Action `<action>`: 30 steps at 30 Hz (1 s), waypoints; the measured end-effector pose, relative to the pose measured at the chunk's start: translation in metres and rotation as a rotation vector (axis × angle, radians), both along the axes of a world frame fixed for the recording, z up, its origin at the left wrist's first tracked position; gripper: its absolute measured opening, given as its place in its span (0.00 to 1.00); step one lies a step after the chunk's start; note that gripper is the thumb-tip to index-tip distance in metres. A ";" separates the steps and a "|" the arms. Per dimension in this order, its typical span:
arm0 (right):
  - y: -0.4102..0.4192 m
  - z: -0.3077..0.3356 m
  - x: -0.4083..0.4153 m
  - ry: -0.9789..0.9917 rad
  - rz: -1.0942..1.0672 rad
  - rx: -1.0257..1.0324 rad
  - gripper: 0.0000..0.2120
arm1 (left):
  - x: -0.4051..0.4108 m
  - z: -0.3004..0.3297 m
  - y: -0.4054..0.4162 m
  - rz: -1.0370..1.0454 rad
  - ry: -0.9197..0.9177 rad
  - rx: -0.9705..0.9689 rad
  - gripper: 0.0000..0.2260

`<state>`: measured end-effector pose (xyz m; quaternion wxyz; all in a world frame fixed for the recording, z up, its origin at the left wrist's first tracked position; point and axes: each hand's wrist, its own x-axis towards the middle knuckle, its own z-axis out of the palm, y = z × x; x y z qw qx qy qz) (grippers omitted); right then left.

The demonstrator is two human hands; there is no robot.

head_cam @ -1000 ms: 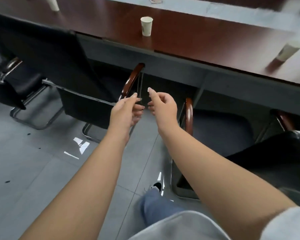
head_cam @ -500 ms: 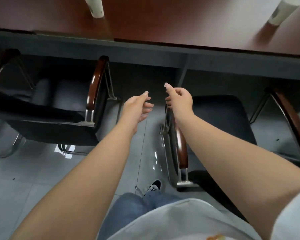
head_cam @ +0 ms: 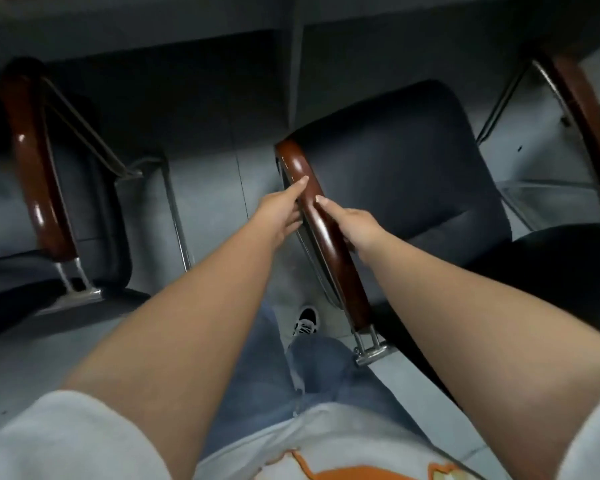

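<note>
Gripping the armrest (head_cam: 329, 251) of the black chair (head_cam: 413, 161) from both sides: left hand (head_cam: 279, 216) on the aisle side, thumb laid along the top, fingers curled beneath; right hand (head_cam: 359, 226) on the seat side, thumb up on the wood, fingers hidden below, so judged clasped rather than seen. Standing just ahead of the knees, seat nosed in toward the grey table front (head_cam: 136, 29). Glossy varnished wood, hard and stiff, likely slick under a palm. Steel frame (head_cam: 369, 344) plus padded seat, so probably fairly heavy and prone to swing round if hauled by one arm only. Best taken mid-rail, wrapped fully round, drawn low and straight back. Minding the shoe (head_cam: 306, 322) close beside the frame's foot.
</note>
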<state>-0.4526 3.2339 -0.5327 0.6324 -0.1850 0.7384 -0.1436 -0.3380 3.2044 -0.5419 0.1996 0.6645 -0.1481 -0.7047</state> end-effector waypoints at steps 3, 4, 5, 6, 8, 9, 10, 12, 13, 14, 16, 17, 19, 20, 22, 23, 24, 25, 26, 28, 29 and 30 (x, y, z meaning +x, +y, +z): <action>0.000 -0.009 0.005 -0.027 -0.115 0.097 0.27 | 0.002 -0.015 -0.011 0.003 0.080 0.046 0.09; -0.003 -0.011 0.006 -0.026 -0.162 0.101 0.27 | 0.003 -0.020 -0.015 -0.012 0.092 0.053 0.09; -0.005 -0.011 0.008 -0.018 -0.183 0.111 0.28 | 0.005 -0.021 -0.018 -0.029 0.098 0.063 0.09; -0.007 -0.009 0.009 -0.010 -0.190 0.129 0.28 | 0.006 -0.022 -0.019 -0.041 0.100 0.073 0.09; -0.010 -0.006 0.010 0.009 -0.185 0.164 0.27 | 0.007 -0.023 -0.022 -0.059 0.111 0.097 0.08; -0.011 -0.004 0.010 0.018 -0.187 0.178 0.26 | 0.007 -0.023 -0.024 -0.056 0.117 0.118 0.08; -0.015 -0.001 0.009 0.026 -0.197 0.184 0.24 | 0.007 -0.023 -0.029 -0.068 0.124 0.134 0.08; -0.026 0.005 0.009 0.036 -0.209 0.195 0.23 | 0.006 -0.021 -0.043 -0.098 0.139 0.144 0.09; -0.035 0.008 0.009 0.044 -0.215 0.200 0.24 | 0.006 -0.017 -0.054 -0.118 0.144 0.140 0.09; -0.043 0.010 0.009 0.048 -0.234 0.206 0.26 | 0.005 -0.014 -0.064 -0.137 0.148 0.135 0.09; -0.059 0.013 0.013 0.055 -0.276 0.206 0.29 | 0.005 -0.010 -0.085 -0.171 0.152 0.130 0.08; -0.064 0.014 0.016 0.053 -0.288 0.207 0.30 | 0.006 -0.008 -0.091 -0.181 0.148 0.132 0.08; -0.078 0.012 0.026 0.049 -0.313 0.204 0.29 | 0.014 -0.010 -0.108 -0.220 0.127 0.133 0.09; -0.082 0.010 0.033 0.049 -0.321 0.198 0.27 | 0.018 -0.012 -0.113 -0.225 0.111 0.140 0.10; -0.087 0.001 0.048 0.059 -0.352 0.192 0.24 | 0.030 -0.018 -0.120 -0.213 0.088 0.154 0.13; -0.090 -0.005 0.056 0.058 -0.359 0.187 0.24 | 0.038 -0.024 -0.124 -0.197 0.082 0.159 0.14; -0.090 -0.007 0.060 0.062 -0.368 0.182 0.24 | 0.042 -0.026 -0.125 -0.188 0.087 0.162 0.16; -0.092 -0.009 0.065 0.060 -0.374 0.177 0.25 | 0.045 -0.028 -0.125 -0.177 0.094 0.166 0.18; -0.094 -0.012 0.068 0.057 -0.380 0.176 0.26 | 0.049 -0.030 -0.126 -0.173 0.095 0.167 0.19; -0.092 -0.012 0.071 0.072 -0.385 0.166 0.25 | 0.049 -0.031 -0.125 -0.175 0.087 0.166 0.19; -0.091 -0.011 0.072 0.085 -0.384 0.153 0.24 | 0.049 -0.029 -0.124 -0.173 0.077 0.167 0.18; -0.090 -0.011 0.073 0.103 -0.392 0.127 0.23 | 0.049 -0.024 -0.125 -0.171 0.061 0.159 0.18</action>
